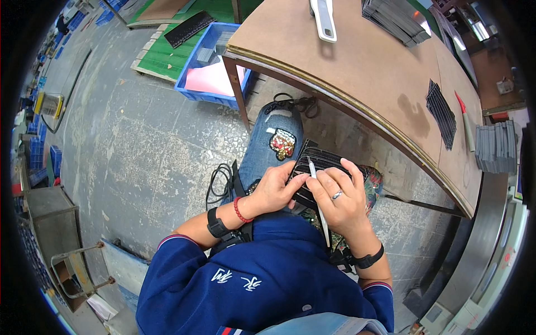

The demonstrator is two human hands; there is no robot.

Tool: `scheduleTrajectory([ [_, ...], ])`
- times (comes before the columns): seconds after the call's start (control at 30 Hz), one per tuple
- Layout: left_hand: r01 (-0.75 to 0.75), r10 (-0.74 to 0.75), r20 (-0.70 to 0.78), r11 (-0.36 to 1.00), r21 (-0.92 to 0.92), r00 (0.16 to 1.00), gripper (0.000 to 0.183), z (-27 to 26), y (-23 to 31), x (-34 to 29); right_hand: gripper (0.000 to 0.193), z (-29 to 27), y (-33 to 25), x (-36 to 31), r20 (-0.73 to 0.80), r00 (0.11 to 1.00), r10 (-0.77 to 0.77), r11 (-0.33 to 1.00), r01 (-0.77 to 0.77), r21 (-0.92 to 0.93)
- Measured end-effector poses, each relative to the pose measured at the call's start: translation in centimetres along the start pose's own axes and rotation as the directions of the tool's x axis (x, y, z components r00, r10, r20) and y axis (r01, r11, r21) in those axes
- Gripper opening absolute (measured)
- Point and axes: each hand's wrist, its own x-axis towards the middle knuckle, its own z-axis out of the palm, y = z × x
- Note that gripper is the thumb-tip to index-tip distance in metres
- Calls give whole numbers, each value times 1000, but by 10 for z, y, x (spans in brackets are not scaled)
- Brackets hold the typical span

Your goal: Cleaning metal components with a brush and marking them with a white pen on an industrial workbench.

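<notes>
A black panel marked with rows of thin pale lines lies across my lap. My left hand grips its left edge, with the thumb on top. In my right hand, which wears a ring, is a slim white pen-shaped tool, pinched between thumb and fingers. Its narrow dark tip rests on or just over the panel, close to my left thumb; contact cannot be made out. Part of the panel is hidden under both hands.
Ahead and to the right stands a brown-topped table. On it are a white-handled tool, a stack of grey pieces, a lined black piece and a red-tipped tool. A blue crate sits beyond the table's left leg.
</notes>
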Motion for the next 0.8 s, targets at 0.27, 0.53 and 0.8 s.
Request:
scheduleTrajectory([
  [0.27,0,0,4,1000,-12,1000,24,0,3,0,24,0,0,3,8,1000,0,1000,0,4],
  [0.53,-16,16,1,999,36,1000,23,-1,5,-2,25,0,0,2,22,1000,2,1000,-2,4],
  [0.8,-19,19,-1,997,70,1000,23,-2,6,-2,26,0,1,3,11,1000,15,1000,-16,23],
])
